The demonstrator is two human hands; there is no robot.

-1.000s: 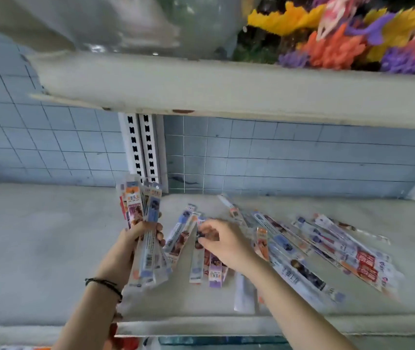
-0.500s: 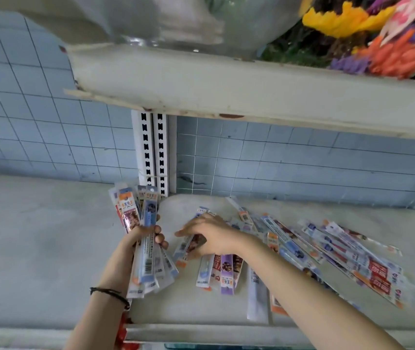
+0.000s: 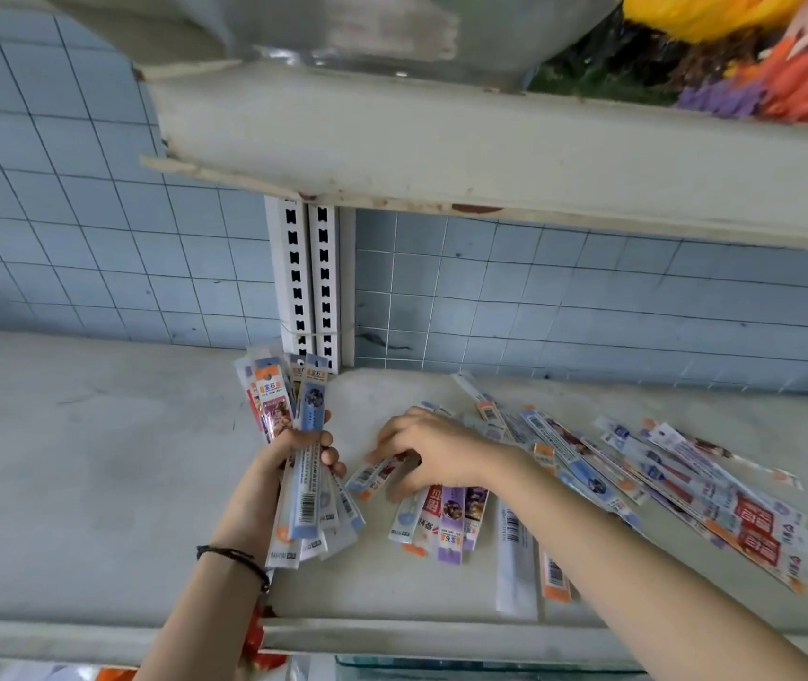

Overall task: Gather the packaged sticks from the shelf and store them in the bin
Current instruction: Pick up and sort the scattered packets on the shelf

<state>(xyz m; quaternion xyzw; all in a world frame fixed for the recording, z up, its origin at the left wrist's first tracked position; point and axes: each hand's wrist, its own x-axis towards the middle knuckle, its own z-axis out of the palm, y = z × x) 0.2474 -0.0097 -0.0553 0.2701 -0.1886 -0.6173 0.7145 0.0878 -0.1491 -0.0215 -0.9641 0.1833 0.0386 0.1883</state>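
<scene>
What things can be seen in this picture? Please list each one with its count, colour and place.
bundle of packaged sticks: one bunch, blue, white and orange, upright in the left hand
loose packaged sticks: many, count unclear, mixed blue, white, orange, red, purple, lying flat on the shelf
shelf: one, pale grey, under everything
upper shelf: one, pale grey, overhead
artificial flowers: several, yellow, orange, purple, on the upper shelf, right
slotted rails: two, white, against the back wall
tiled wall: pale blue, behind
left hand: closed round the bundle, black cord at the wrist
right hand: palm down on the loose sticks
</scene>
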